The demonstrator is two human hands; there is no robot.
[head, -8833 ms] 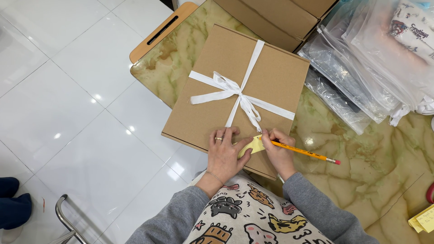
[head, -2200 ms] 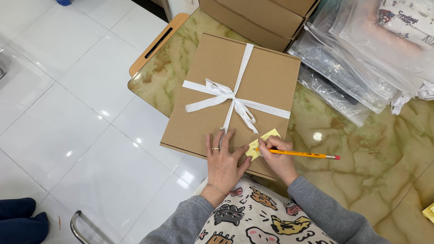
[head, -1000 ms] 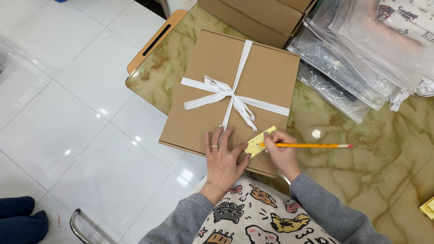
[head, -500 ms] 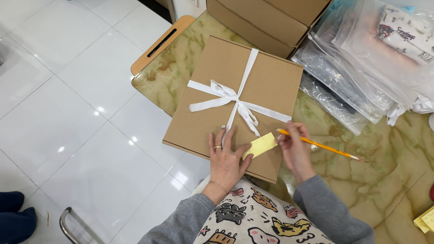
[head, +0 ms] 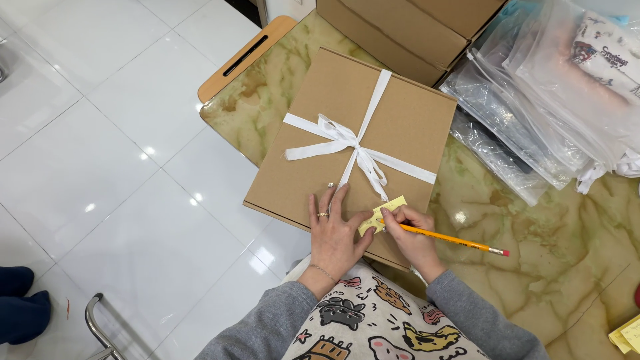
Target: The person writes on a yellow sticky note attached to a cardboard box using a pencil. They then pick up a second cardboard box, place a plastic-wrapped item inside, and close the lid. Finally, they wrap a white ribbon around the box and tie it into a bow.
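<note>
Clutter rings the work: clear plastic bags (head: pixel 533 127) piled at the upper right, crinkly and glossy, some with printed fabric inside, count unclear. Two more brown cardboard boxes (head: pixel 407 27) sit stacked at the top edge, just beside the flat box. One wooden board (head: pixel 247 57) with a slot handle pokes past the tabletop's far-left corner. Yellow paper pad (head: pixel 627 333) at the bottom right edge, partly cut off. Tabletop (head: pixel 553 253) is polished green-beige marble, veined, shiny. White glossy floor tiles (head: pixel 100 173) to the left; a dark blue shape (head: pixel 20 310) lower left, a chrome tube (head: pixel 97 323) near it.

One flat brown cardboard box (head: pixel 353 140), square-ish, matte, lies on the tabletop with its near-left corner hanging over the edge. One white ribbon (head: pixel 350 143) crosses it both ways, tied in a bow near the middle. One small yellow sticky note (head: pixel 381 215) sits on the box lid near its front edge.

Left hand (head: pixel 337 230) lies flat and spread on the lid, grasping nothing, one ring on a finger, thumb tip touching the note. Right hand (head: pixel 410 233) is closed around one yellow pencil (head: pixel 453 239) with a pink eraser, tip on the note, shaft pointing right. Grey sleeves, cartoon-print fabric below.
</note>
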